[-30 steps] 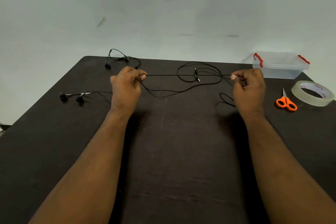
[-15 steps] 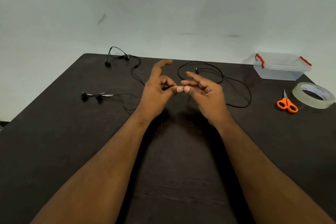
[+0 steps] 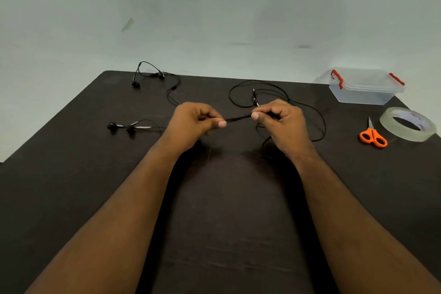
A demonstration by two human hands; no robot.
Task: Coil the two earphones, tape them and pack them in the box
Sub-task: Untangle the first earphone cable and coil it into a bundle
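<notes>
Your left hand [image 3: 191, 124] and right hand [image 3: 281, 119] hover close together above the middle of the dark table [image 3: 71, 174], each with the fingers curled in and the thumb pressed to the forefinger. Between them runs a short, taut stretch of black earphone cable [image 3: 238, 119], pinched at both ends. It looks doubled there, though you cannot tell for sure from this view.

Behind your right hand the rest of that cable lies in loose loops [image 3: 317, 124] on the table, with a jack plug [image 3: 255, 98] showing just past your knuckles. Which earphone the plug belongs to is unclear. Your hand hides where the loops join the held stretch.

To your left lie two black earbuds [image 3: 121, 127] side by side; their wire disappears behind your left hand. A second earphone [image 3: 155, 76] lies at the far left edge, uncoiled.

At the far right corner stands the clear plastic box [image 3: 365, 89] with red clips, lid on. Nearer you are orange-handled scissors [image 3: 372, 137] and, just beside them, a roll of clear tape [image 3: 408, 124].
</notes>
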